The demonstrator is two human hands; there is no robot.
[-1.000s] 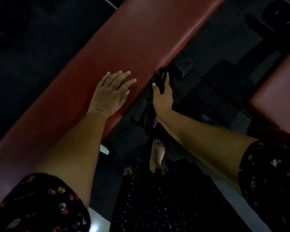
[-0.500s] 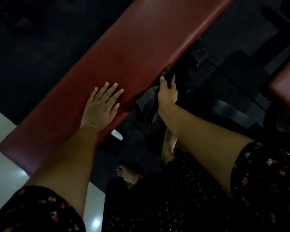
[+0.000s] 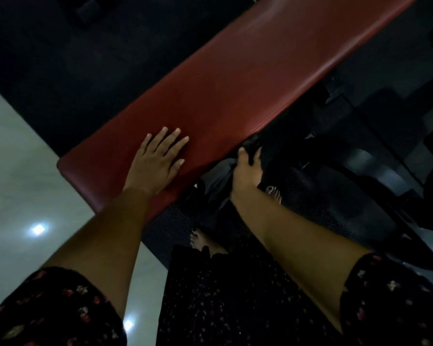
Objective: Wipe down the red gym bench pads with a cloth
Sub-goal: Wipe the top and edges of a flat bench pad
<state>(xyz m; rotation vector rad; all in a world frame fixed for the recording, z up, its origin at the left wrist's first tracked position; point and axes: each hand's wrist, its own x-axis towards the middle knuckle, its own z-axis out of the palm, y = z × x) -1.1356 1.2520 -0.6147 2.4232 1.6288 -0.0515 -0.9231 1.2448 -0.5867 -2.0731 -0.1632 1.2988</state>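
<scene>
Bench pad (image 3: pixel 235 91): far end cut off by top edge. Cloth (image 3: pixel 221 174): dark, outline unclear, partly behind right hand (image 3: pixel 245 168).

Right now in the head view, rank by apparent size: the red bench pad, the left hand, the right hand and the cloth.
1. red bench pad, by far largest.
2. left hand, spread flat on it.
3. right hand, curled, showing less.
Unranked: the cloth it grips; its outline is lost in shadow.

no text, number or brand legible anywhere, red bench pad (image 3: pixel 235 91) across the centre plain, dark cloth (image 3: pixel 252 144) right of centre too dim to read, floral sleeve (image 3: pixel 48 308) lower left pattern only
</scene>
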